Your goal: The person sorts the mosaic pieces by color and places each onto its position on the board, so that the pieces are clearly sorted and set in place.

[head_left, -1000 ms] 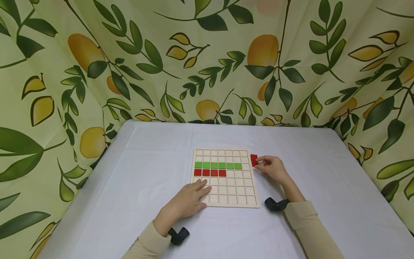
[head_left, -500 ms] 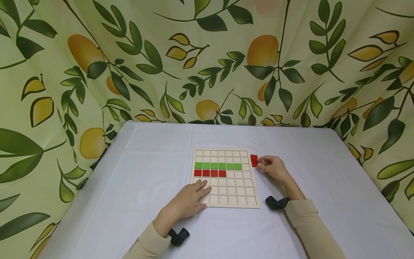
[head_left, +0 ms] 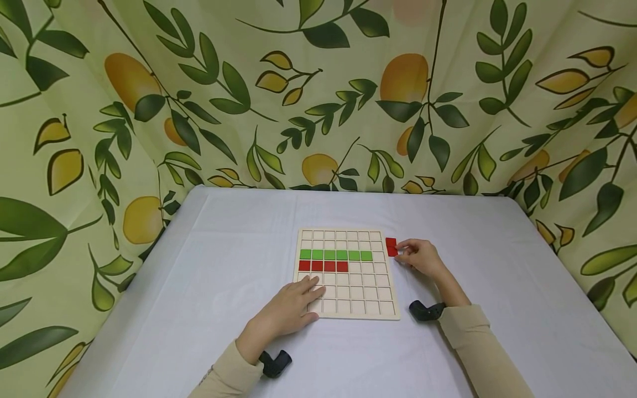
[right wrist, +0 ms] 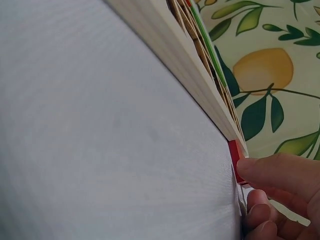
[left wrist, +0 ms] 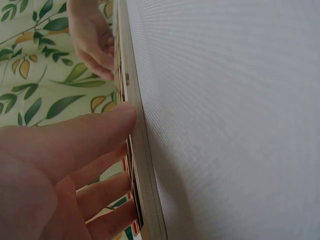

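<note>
A wooden grid board point(head_left: 365, 291) lies flat on the table. One row of its cells holds several green tiles point(head_left: 330, 255); the row nearer me holds several red tiles point(head_left: 323, 266) at its left. My left hand point(head_left: 286, 309) rests on the board's lower left corner, fingers spread over the cells, the thumb point(left wrist: 100, 132) at the front edge. Just off the board's right side lie two red tiles point(head_left: 391, 242), one behind the other. My right hand point(head_left: 419, 258) pinches the nearer red tile point(right wrist: 237, 161) between thumb and forefinger; the far finger contact is partly hidden.
A white cloth point(head_left: 239, 237) covers the table. Behind it and along both sides hangs a leaf-and-fruit patterned curtain point(head_left: 318, 110). A black wrist device point(head_left: 276, 365) sits at the left cuff, another black wrist device point(head_left: 426, 311) at the right.
Almost nothing differs. The right wrist shifts very slightly, while its fingers stay at the red tile. The left hand keeps its place on the board.
</note>
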Available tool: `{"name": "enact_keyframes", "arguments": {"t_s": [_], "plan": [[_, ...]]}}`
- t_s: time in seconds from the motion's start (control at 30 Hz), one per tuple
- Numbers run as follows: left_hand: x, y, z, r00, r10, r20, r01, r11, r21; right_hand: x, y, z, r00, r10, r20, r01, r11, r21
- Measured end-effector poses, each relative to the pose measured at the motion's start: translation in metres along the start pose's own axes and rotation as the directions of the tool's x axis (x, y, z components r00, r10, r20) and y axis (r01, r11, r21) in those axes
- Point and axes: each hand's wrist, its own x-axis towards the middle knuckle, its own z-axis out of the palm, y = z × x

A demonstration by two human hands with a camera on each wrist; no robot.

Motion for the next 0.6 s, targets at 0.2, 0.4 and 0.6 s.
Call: {"name": "enact_keyframes", "arguments": {"t_s": [0.2, 0.4, 0.6], "plan": [[0.0001, -0.0007, 0.0009, 1.0, 0.007, -0.006, -0.007, 1.0, 0.004, 0.0018, -0.0027, -0.0001, 0.999, -0.029, 0.023, 0.029, 0.999, -0.03], [0.0001, -0.0009, 0.001, 1.0, 0.012, -0.011, -0.012, 1.0, 0.005, 0.0039, -0.007, -0.0019, 0.998, -0.026, 0.056, 0.03, 0.997, -0.071], [-0.0002, -0.0006, 0.0003, 1.0, 0.01, -0.015, -0.01, 1.0, -0.009, 0.0056, -0.0084, -0.0025, 0.997, -0.021, 0.074, 0.027, 0.996, -0.083]]}}
